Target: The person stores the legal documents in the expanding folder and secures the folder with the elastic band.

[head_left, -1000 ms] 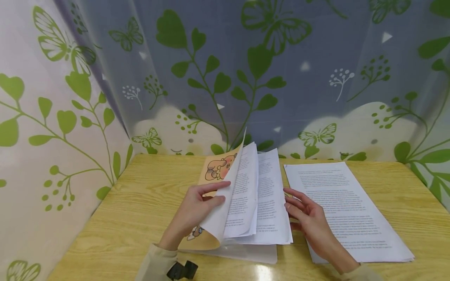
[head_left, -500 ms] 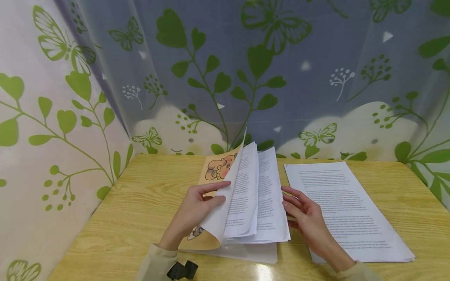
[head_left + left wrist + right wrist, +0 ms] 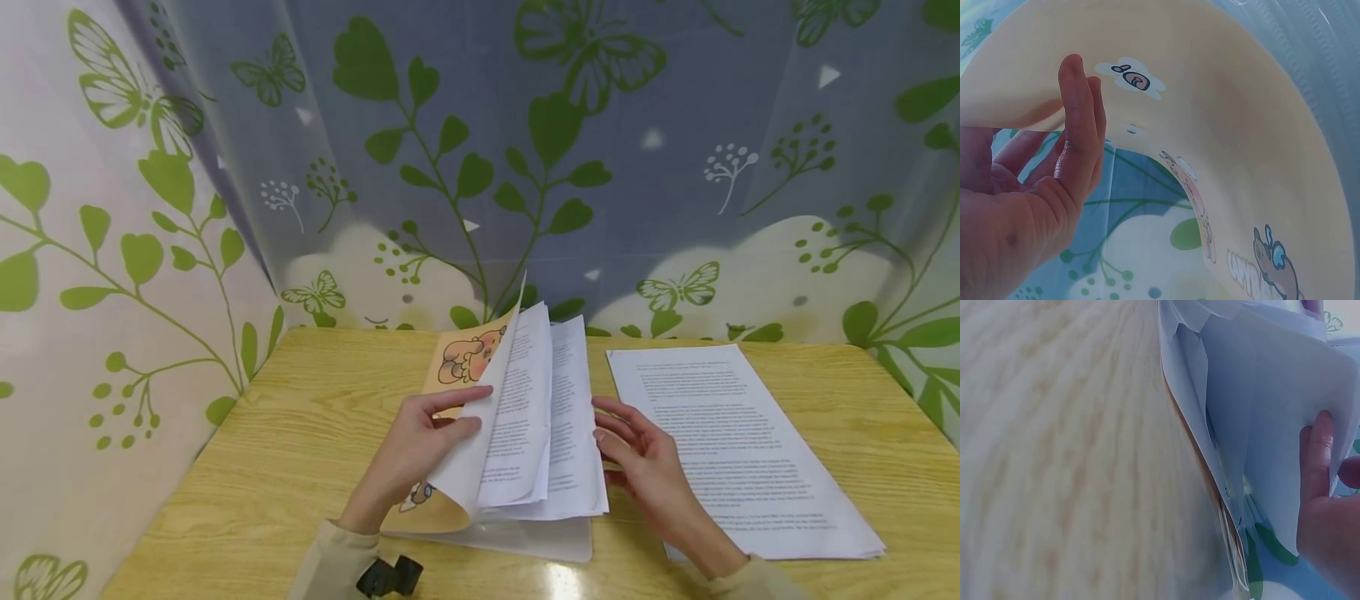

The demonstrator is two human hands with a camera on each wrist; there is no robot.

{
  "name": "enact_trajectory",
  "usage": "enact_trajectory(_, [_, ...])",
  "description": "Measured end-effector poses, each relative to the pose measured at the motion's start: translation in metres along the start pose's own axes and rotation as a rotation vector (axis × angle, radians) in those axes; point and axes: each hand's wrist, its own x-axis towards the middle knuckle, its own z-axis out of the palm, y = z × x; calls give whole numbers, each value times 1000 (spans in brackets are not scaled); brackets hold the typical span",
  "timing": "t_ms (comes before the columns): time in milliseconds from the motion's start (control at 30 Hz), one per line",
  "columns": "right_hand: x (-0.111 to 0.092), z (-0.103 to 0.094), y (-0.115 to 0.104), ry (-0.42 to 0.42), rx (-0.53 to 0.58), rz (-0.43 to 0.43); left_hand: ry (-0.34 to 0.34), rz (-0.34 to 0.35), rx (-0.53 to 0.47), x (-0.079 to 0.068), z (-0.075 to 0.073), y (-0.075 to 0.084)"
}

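Observation:
A folder with a yellow-orange cartoon cover (image 3: 471, 358) stands partly open at the middle of the table. My left hand (image 3: 416, 442) holds that cover back, bent upward; in the left wrist view its outer face (image 3: 1247, 125) curves beside the fingers. Inside the folder are printed sheets (image 3: 517, 408). Another group of printed sheets (image 3: 573, 442) leans in beside them, a little to the right. My right hand (image 3: 652, 458) pinches their right edge; in the right wrist view fingers lie against the paper (image 3: 1272, 425) with the thumb at its edge.
A stack of printed pages (image 3: 720, 450) lies on the wooden table (image 3: 285, 433) to the right, partly behind my right forearm. A patterned curtain (image 3: 480, 167) hangs along the table's back edge and left side. A black object (image 3: 390, 577) sits at the left cuff.
My right hand has moved slightly left, taking the sheets' right edge further in toward the folder. The left hand and the cover have stayed in place.

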Motion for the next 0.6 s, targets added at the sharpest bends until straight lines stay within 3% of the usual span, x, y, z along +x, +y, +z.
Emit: enact_trajectory(600, [3, 9, 2, 25, -62, 43, -13, 6, 9, 0, 0, 1])
